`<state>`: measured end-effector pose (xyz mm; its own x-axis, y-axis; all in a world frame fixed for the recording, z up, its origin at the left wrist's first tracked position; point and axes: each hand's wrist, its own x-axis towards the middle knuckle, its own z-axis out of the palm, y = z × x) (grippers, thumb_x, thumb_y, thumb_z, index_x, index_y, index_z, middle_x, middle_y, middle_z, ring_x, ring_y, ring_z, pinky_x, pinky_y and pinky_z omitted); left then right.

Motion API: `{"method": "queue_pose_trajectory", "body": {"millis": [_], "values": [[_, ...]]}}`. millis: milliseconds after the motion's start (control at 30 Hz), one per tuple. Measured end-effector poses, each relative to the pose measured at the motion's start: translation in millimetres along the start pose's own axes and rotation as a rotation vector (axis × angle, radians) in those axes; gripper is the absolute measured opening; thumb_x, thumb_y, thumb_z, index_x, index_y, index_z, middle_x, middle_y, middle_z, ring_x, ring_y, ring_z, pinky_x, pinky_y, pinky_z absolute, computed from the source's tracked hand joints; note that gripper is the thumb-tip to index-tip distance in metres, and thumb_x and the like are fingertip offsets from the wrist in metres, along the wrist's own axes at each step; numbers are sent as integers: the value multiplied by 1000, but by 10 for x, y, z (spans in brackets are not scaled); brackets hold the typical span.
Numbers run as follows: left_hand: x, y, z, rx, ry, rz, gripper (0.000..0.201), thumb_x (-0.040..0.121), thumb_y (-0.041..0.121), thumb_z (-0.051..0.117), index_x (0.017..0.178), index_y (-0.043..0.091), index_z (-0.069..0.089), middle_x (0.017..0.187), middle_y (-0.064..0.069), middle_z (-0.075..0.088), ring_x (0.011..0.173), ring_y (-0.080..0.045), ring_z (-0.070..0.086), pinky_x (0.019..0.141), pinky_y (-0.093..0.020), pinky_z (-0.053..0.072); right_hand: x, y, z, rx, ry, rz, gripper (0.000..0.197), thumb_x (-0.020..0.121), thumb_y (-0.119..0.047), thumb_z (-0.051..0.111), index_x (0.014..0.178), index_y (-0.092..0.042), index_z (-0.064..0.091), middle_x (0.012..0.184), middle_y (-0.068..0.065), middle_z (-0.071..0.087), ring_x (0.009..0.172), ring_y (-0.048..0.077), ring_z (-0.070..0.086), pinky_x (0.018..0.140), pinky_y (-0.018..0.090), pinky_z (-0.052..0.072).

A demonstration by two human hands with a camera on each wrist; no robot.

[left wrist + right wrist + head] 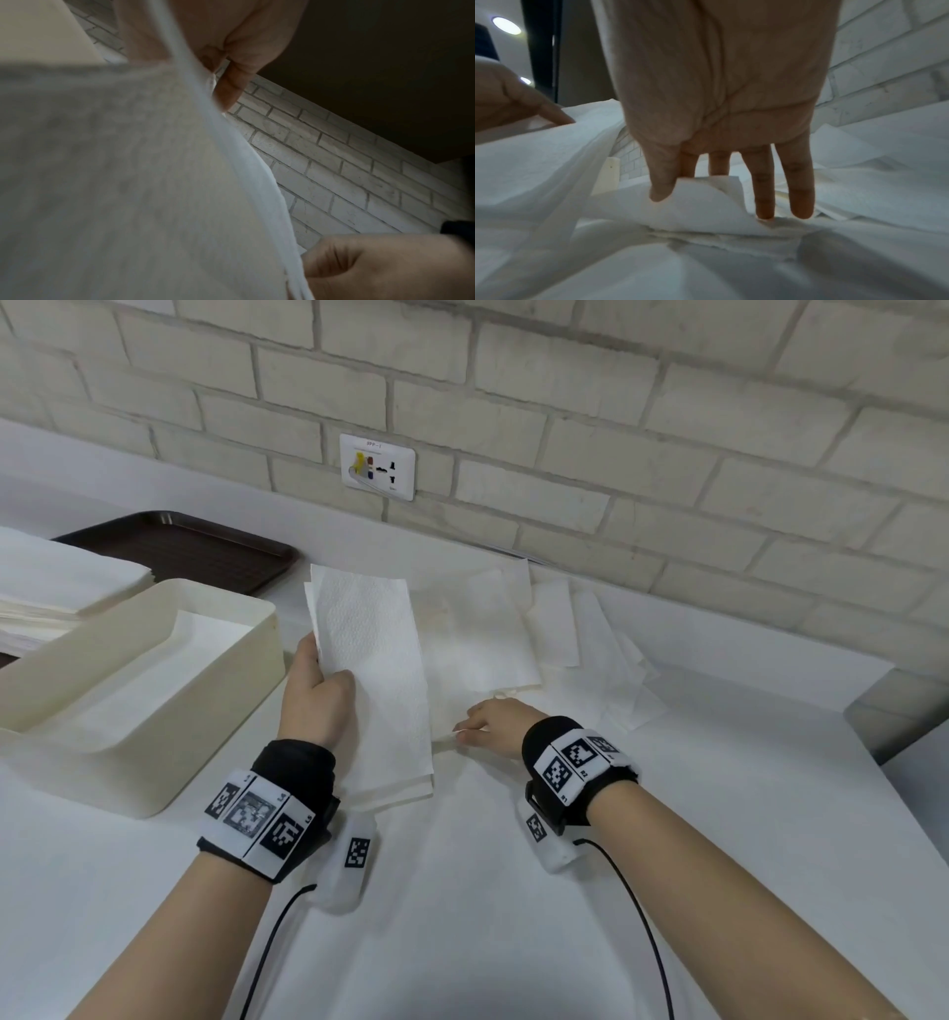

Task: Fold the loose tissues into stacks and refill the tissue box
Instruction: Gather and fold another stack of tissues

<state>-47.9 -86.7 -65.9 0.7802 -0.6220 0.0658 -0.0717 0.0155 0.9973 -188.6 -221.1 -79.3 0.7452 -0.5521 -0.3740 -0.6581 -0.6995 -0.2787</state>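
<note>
My left hand (313, 690) grips a stack of folded white tissues (377, 680) by its left edge and holds it tilted above the counter; in the left wrist view the stack (128, 182) fills the frame with my fingers (231, 89) behind it. My right hand (488, 719) pinches the near corner of a loose tissue (482, 639) lying flat on the counter; in the right wrist view thumb and forefinger lift that corner (706, 194). The cream tissue box (138, 670) stands open at the left, with tissue inside.
A pile of flat tissues (56, 588) lies at the far left on a dark brown tray (205, 546). More loose tissues (606, 654) are spread toward the brick wall (616, 428). A wall socket (377, 465) sits above the counter. The counter's edge drops off at the right.
</note>
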Motion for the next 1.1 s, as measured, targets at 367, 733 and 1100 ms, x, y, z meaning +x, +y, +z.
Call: {"method": "queue_pose_trajectory", "body": {"millis": [367, 733, 1100], "values": [[17, -12, 6, 20, 1, 17, 41, 87, -6, 36, 123, 13, 44, 87, 7, 51, 79, -11, 50, 67, -26, 41, -41, 73, -140, 406, 346, 37, 26, 93, -10, 48, 112, -7, 66, 119, 6, 64, 112, 18, 56, 82, 15, 34], [74, -37, 3, 118, 34, 60, 44, 88, -4, 39, 130, 10, 40, 107, -4, 49, 94, -19, 49, 78, -29, 36, -316, 69, -530, 853, 869, -25, 7, 81, -10, 68, 80, -14, 62, 80, -8, 60, 85, 9, 54, 74, 18, 39], [237, 66, 21, 244, 95, 177, 29, 89, 1, 40, 114, 5, 54, 99, -7, 56, 89, -23, 52, 80, -31, 42, -714, -4, -810, 576, 849, -253, 25, 81, 6, 54, 84, -20, 56, 79, -10, 60, 77, -5, 55, 64, 0, 39]]}}
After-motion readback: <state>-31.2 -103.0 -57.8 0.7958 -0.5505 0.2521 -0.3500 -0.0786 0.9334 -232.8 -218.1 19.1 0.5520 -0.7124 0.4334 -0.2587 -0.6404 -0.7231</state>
